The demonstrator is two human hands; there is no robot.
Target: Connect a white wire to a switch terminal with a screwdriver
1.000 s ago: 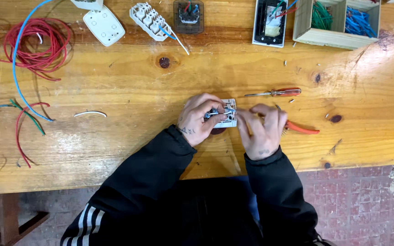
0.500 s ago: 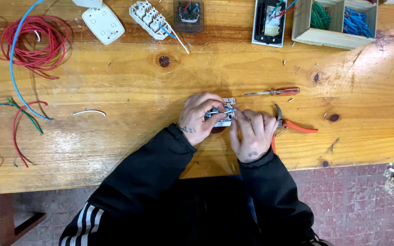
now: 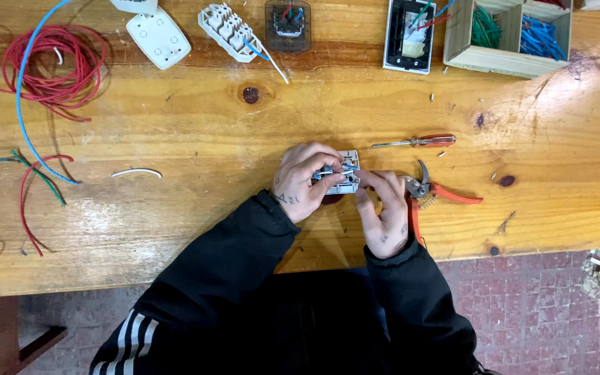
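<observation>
A small white switch module point(image 3: 345, 173) with grey metal parts is sitting on the wooden bench point(image 3: 244, 208) near its front edge, its orientation too hidden to tell. The left hand point(image 3: 303, 182) and right hand point(image 3: 383, 212) are both gripping it with curled fingers, orange-handled cutters point(image 3: 439, 198) lying just beside the right hand.

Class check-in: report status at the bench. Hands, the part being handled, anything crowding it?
Left hand and right hand both shut on small white switch module, above wooden bench. Orange-handled cutters beside right hand. Screwdriver lies apart.
</observation>
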